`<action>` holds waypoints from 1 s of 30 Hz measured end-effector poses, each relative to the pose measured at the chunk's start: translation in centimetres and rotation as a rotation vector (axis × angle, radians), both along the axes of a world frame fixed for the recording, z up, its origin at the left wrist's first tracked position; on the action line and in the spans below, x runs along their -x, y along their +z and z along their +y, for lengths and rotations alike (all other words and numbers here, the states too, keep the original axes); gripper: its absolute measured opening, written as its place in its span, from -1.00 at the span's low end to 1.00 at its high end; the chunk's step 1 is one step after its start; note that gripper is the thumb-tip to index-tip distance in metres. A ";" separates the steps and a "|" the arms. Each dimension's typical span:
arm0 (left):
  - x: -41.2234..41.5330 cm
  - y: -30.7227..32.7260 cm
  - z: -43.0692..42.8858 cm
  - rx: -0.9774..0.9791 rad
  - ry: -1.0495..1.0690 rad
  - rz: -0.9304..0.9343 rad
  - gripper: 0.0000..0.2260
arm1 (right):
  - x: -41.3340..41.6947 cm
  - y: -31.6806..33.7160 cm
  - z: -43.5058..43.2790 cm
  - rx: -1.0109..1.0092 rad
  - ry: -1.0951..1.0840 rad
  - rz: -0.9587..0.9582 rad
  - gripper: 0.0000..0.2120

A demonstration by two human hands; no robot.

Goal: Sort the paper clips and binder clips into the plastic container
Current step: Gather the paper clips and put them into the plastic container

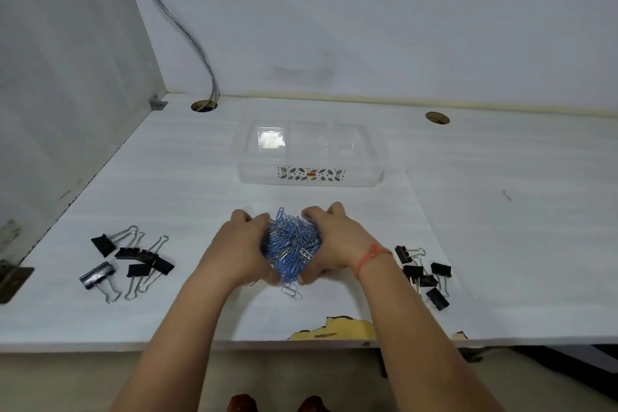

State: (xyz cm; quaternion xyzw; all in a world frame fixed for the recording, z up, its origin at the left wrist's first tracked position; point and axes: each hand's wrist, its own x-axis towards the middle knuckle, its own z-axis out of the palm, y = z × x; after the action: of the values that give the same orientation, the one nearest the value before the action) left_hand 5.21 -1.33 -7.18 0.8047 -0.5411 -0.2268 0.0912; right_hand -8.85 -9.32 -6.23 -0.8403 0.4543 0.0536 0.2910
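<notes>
Left hand [245,241] and right hand [334,237] cupped together around a heap of blue and silver wire paper clips [291,246], just before the clear, divided plastic container [309,176]; black metal binder clips [128,259] lie aside. Next, probably: lift and tip the heap into one compartment

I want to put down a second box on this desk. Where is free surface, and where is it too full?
Free: the wide strip of desk right of the plastic container, and the patch between the container and the left binder clips. Crowded: the front middle, where the left hand and right hand cup the paper clips, flanked by the right binder clips.
</notes>
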 end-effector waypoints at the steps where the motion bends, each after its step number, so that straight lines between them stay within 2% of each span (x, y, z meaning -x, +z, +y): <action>1: 0.1 0.0 -0.5 0.007 0.006 0.003 -0.22 | -0.6 0.1 -0.2 0.005 0.014 0.001 -0.12; 5: 0.2 -0.1 -1.7 0.062 0.006 -0.020 -0.43 | -1.6 -0.1 -0.6 0.092 0.042 0.013 -0.36; 9: 0.7 -0.5 -1.8 0.184 0.045 -0.038 -0.65 | -1.6 -0.6 0.0 0.238 0.019 -0.054 -0.60; 12: 1.2 -0.6 -1.9 0.268 0.111 -0.042 -0.73 | -1.8 -1.0 0.5 0.330 -0.016 -0.107 -0.78; 15: 1.7 -0.2 -1.9 0.317 0.146 -0.016 -0.74 | -1.8 -0.8 0.6 0.358 -0.078 -0.154 -0.82; 21: 2.4 1.3 -2.2 0.375 0.178 -0.010 -0.76 | -1.5 0.9 0.4 0.415 -0.111 -0.188 -0.76; 30: 3.1 1.2 -1.9 0.295 0.206 0.044 -0.79 | -0.9 0.8 1.6 0.314 -0.117 -0.183 -0.82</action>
State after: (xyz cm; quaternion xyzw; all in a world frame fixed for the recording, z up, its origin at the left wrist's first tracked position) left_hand 2.12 -3.19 -6.02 0.8285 -0.4811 -0.1522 0.2427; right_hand -7.93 -7.73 -5.45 -0.8490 0.4766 -0.1116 0.1991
